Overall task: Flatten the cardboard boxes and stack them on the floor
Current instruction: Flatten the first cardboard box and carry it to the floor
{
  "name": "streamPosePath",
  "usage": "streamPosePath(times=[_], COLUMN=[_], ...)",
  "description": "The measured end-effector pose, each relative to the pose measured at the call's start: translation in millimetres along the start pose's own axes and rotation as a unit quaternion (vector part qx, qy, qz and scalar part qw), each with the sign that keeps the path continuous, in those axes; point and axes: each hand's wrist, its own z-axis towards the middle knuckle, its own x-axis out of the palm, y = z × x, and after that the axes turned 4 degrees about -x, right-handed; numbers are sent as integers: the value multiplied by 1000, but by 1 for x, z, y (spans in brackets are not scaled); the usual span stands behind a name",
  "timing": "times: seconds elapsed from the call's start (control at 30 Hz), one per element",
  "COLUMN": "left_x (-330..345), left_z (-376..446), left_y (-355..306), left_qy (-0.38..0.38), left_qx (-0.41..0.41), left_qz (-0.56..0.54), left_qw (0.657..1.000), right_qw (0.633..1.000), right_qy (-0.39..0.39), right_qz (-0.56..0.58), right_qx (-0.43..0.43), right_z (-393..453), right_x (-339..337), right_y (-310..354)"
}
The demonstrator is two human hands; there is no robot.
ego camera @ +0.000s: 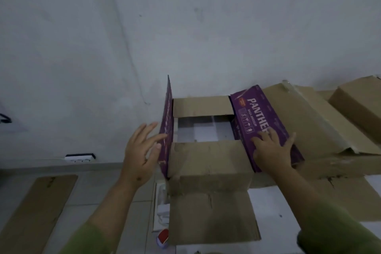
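Observation:
An open cardboard box [208, 163] with purple printed sides stands against the white wall, its brown flaps spread front and back. The floor shows through its open middle. My left hand [142, 150] is spread open beside the upright purple left flap [167, 128], fingertips touching it. My right hand [272, 148] lies flat, fingers apart, pressing on the purple right flap [259, 113] marked PANTHER, which is folded outward. Neither hand grips anything.
Flattened brown cardboard [313, 121] lies to the right, with another brown box [358, 103] at far right. A flat cardboard sheet [39, 210] rests on the tiled floor at left. A wall socket [79, 158] sits low on the wall. A small red-and-white object [163, 237] lies by the box.

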Motion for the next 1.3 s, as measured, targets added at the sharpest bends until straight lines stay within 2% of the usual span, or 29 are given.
streamPosePath(times=[0.07, 0.13, 0.2, 0.27, 0.4, 0.47, 0.53, 0.6, 0.63, 0.67, 0.73, 0.77, 0.83, 0.9, 1.0, 1.17, 1.3], left_x=[-14, -24, -28, -21, 6, 15, 20, 21, 19, 19, 17, 18, 20, 24, 31, 46, 55], left_z=[-4, -9, -15, -24, -36, -34, -29, -26, -26, -26, -27, -27, -27, -24, -11, 15, 38], left_y=[16, 38, 52, 56, 44, 34, 27, 23, 25, 29, 33, 35, 36, 37, 35, 32, 40], left_qy=[-43, -53, 18, 115, 204, 206, 196, 215, 243, 276, 339, 364, 404, 430, 427, 360, 334], left_qx=[-32, -73, -184, -263, -309, -329, -350, -346, -339, -335, -341, -338, -317, -298, -274, -269, -263], left_qz=[18, 105, 219, 243, 93, 58, -10, -83, -102, -109, -86, -54, 14, 54, 91, 129, 157], left_qw=[998, 990, 958, 926, 924, 920, 916, 910, 903, 894, 873, 866, 858, 851, 857, 884, 891], right_qw=[997, 991, 984, 979, 974, 976, 973, 937, 903, 866, 821, 815, 834, 873, 921, 944, 963], right_qy=[13, 45, 81, 112, 146, 101, 16, -7, 42, 128, 292, 338, 352, 286, 190, 202, 117], right_qz=[2, 21, 49, 60, 72, 119, 180, 315, 395, 450, 457, 439, 393, 359, 289, 157, 109], right_qx=[-70, -122, -150, -161, -158, -149, -145, -150, -163, -177, -179, -172, -162, -166, -181, -210, -218], right_z=[12, 22, 29, 33, 38, 38, 30, 13, 4, -3, -7, -5, 6, 22, 50, 78, 110], right_x=[1, 3, 6, 10, 8, -8, -33, -66, -82, -96, -113, -115, -110, -93, -49, 19, 36], right_y=[11, 20, 27, 30, 30, 31, 29, 20, 13, 5, -10, -14, -13, 0, 25, 60, 65])
